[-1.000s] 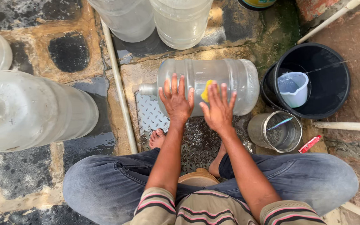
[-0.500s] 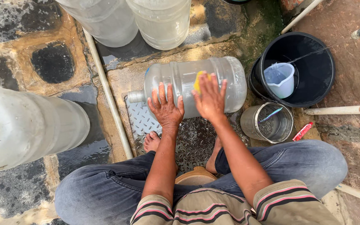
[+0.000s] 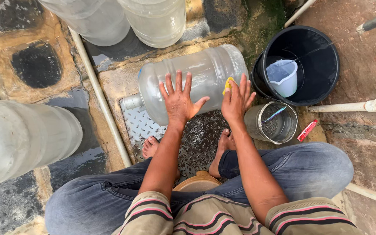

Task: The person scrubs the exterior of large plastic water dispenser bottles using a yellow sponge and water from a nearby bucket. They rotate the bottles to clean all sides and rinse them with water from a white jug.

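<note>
Frame centre: left hand (image 3: 179,101) flat, fingers splayed, on the lying water jug (image 3: 192,80); right hand (image 3: 237,101) presses a yellow sponge (image 3: 228,84) against it.

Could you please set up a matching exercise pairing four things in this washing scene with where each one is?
Things:
1. Large clear jug
2. Yellow sponge
3. Small pale cup
4. Red tube

Places:
A. Inside the black bucket
B. On the ground to the right of the grey can
C. Lying on its side over the metal tread plate, under the left hand
D. Pressed against the jug under the right hand

Pairs: 1-C, 2-D, 3-A, 4-B
</note>
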